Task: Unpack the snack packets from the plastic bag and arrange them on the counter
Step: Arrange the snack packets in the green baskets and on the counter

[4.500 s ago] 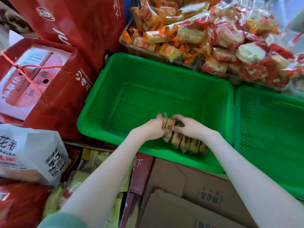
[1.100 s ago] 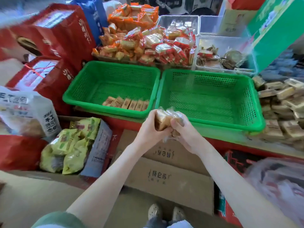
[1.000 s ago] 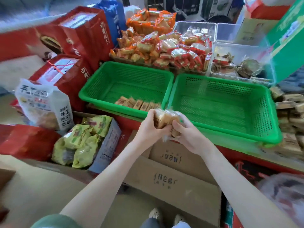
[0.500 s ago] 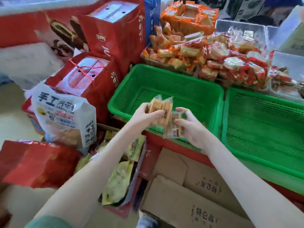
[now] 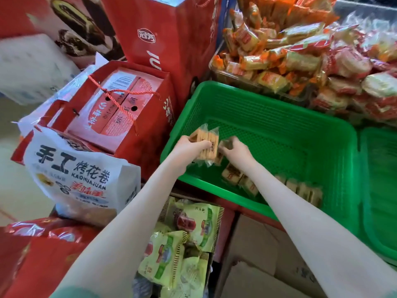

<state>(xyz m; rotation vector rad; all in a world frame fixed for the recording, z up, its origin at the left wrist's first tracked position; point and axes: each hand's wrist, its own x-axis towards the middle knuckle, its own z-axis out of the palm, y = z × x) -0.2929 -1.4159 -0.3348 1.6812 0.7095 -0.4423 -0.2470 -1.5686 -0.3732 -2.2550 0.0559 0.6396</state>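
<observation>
Here the left hand's (image 5: 189, 148) fingers clamp a stack of clear-wrapped tan biscuit packets (image 5: 206, 145); the right hand's (image 5: 237, 151) curled fingers pinch its right edge. Just below them, a row of matching packets (image 5: 234, 175) lies in the green plastic mesh basket (image 5: 279, 117).

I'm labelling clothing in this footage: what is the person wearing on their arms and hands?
Both forearms are bare. No gloves or wristwear show on the left hand or the right hand. A pale teal-green fabric sleeve edge shows on the left upper arm at the bottom of the frame. No sleeve can be made out on the right arm.
</observation>
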